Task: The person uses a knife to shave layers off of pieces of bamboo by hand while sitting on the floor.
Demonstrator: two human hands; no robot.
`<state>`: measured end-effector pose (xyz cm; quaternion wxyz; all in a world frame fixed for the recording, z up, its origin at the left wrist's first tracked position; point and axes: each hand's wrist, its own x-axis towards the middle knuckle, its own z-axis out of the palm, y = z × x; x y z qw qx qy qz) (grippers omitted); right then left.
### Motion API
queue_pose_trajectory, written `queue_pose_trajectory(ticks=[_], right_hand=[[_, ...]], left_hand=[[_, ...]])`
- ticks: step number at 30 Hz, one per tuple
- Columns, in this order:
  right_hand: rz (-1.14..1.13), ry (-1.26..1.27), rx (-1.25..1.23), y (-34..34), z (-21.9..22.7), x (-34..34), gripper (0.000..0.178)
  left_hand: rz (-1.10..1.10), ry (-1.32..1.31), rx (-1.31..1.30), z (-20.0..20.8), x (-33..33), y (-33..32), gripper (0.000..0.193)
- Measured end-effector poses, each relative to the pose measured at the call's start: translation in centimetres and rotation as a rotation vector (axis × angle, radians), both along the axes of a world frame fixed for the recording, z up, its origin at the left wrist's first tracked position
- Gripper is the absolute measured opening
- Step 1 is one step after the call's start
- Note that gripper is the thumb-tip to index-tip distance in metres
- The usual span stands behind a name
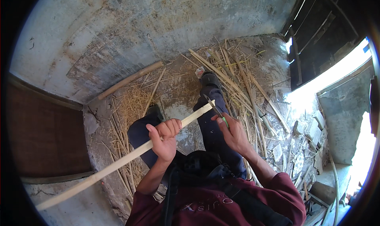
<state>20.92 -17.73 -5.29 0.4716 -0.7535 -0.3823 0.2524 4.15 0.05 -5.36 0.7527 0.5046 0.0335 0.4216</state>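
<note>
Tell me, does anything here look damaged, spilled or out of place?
The floor is littered with shavings and split strips, and rubble lies at the right. The left hand grips a pale strip; the right hand holds a knife at its tip.

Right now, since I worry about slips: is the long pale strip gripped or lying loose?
Gripped. The left hand is wrapped around the pale strip, holding it up off the floor, while the right hand sets a knife blade at its far end.

My left hand (164, 141) grips a long pale bamboo strip (118, 162) slanting from lower left up to its tip above my knees. My right hand (233, 133) holds a green-handled knife (215, 109), blade touching that tip.
</note>
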Motion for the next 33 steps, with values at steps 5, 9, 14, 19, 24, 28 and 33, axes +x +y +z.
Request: queue_pose_trajectory(ticks=[5,9,14,19,24,28,33], right_hand=[[0.012,-0.045,0.042,0.1,-1.6,-0.2,0.034],[0.058,-0.026,0.083,0.4,-2.9,-0.2,0.037],[0.050,-0.094,0.057,1.0,-2.3,-0.4,0.035],[0.040,-0.142,0.011,1.2,-2.3,-0.7,0.034],[0.013,-0.118,0.025,1.3,-2.7,-0.9,0.034],[0.012,-0.110,0.007,1.3,-2.7,-1.0,0.033],[0.031,-0.084,-0.015,1.5,-3.2,-1.4,0.032]], left_hand=[[0.041,-0.014,-0.068,-0.2,0.0,0.5,0.061],[0.044,-0.013,-0.062,-0.4,0.0,0.6,0.062],[0.043,-0.011,-0.093,-0.3,0.2,1.2,0.060],[0.065,-0.016,-0.153,-0.2,0.3,1.5,0.061],[0.070,-0.015,-0.141,-0.3,0.3,1.3,0.061],[0.040,-0.031,-0.106,-0.4,0.2,1.4,0.060],[0.020,-0.075,-0.096,-1.0,0.2,1.1,0.060]])
